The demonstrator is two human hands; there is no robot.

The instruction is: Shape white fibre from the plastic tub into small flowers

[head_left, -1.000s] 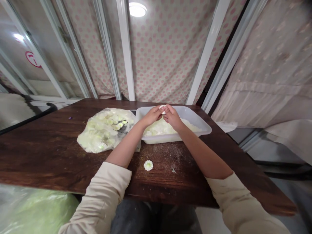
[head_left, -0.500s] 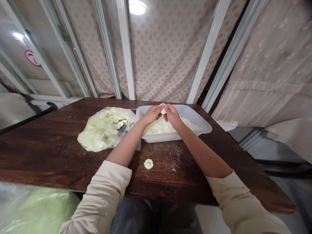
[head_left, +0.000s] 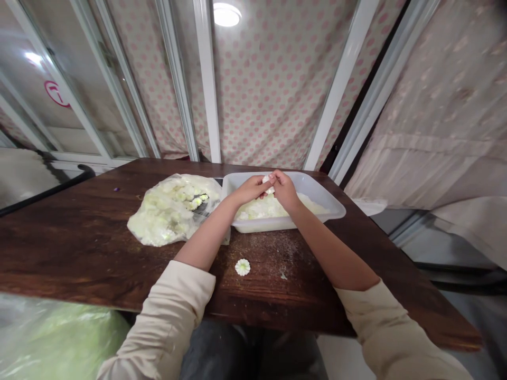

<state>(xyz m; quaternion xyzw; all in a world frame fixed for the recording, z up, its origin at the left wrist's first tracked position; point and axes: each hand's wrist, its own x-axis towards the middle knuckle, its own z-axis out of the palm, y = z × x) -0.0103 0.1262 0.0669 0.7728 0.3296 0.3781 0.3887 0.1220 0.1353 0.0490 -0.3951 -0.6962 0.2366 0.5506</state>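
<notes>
Above a white plastic tub (head_left: pixel 336 207), my left hand (head_left: pixel 253 189) and my right hand (head_left: pixel 284 190) meet, with fingers pinched round a small white artificial flower (head_left: pixel 268 184). Fingers partly cover the flower, so its whole shape is hidden. In the tub below lies a heap of pale white-yellow pieces (head_left: pixel 261 208), too fine to make out singly. One white flower head with a pale green centre (head_left: pixel 242 267) lies on the table in front of the tub, between my forearms.
Left of the tub, a clear plastic bag (head_left: pixel 162 214) full of pale flower heads lies open on the dark wooden table (head_left: pixel 79 237). A second bag with light green contents (head_left: pixel 71 343) sits at the lower left, below the table edge. Curtained window frames stand behind.
My hands have turned slightly; my right fingers now sit higher over the flower, which is more covered. The view has shifted a little. The flower on the table stays put.
</notes>
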